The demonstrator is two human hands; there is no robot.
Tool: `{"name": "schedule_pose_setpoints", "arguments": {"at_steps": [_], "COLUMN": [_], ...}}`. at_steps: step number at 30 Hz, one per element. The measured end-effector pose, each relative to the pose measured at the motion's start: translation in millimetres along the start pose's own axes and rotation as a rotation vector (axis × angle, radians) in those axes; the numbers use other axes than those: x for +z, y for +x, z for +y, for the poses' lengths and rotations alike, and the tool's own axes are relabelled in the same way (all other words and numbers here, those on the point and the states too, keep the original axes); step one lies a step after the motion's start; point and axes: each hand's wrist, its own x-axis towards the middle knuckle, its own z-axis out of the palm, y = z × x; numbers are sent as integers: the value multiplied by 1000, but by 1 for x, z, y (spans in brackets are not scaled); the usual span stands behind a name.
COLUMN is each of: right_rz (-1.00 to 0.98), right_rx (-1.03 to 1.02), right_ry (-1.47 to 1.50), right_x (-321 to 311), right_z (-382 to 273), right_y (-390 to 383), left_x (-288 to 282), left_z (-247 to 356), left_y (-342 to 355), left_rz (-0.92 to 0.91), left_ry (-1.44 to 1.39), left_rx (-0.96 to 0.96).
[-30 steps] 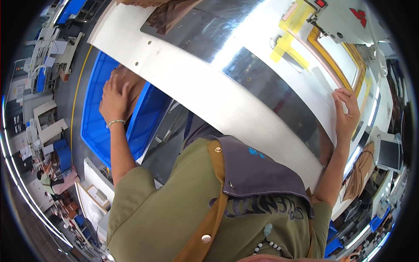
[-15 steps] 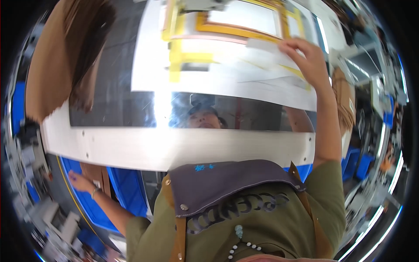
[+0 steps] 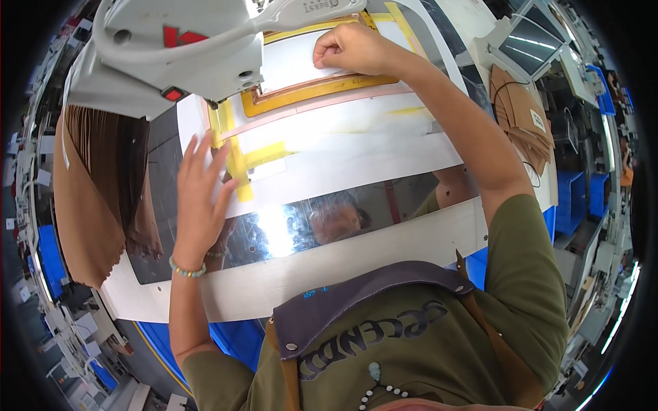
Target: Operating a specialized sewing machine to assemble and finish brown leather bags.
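Here, reflective tabletop [image 3: 373, 205], frame [image 3: 308, 94], blue bins [image 3: 570, 200]

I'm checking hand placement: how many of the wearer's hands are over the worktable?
2. The left hand, spread open, is near the yellow tape; the right hand, curled, is over the opening of the yellow frame. Neither is hidden.

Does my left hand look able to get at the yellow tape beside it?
Likely yes: the left hand is open, fingers spread beside the yellow tape, and nothing seems to block the way; the machine sits higher in view.
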Motion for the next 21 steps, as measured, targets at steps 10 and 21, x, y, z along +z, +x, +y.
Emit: {"name": "schedule_pose_setpoints", "arguments": {"at_steps": [10,21], "right_rz": [8,-139], "right_rx": [-47,-126], "right_ry": [154,10], "right_x": [22,-24], "right_z": [-13,-2], "right_y": [5,-4], "left_x": [35,40], "left_z": [5,7], "left_y": [65,68], "left_rz": [-96,-54], "left_ry": [157,165], "left_rx": [142,113]}}
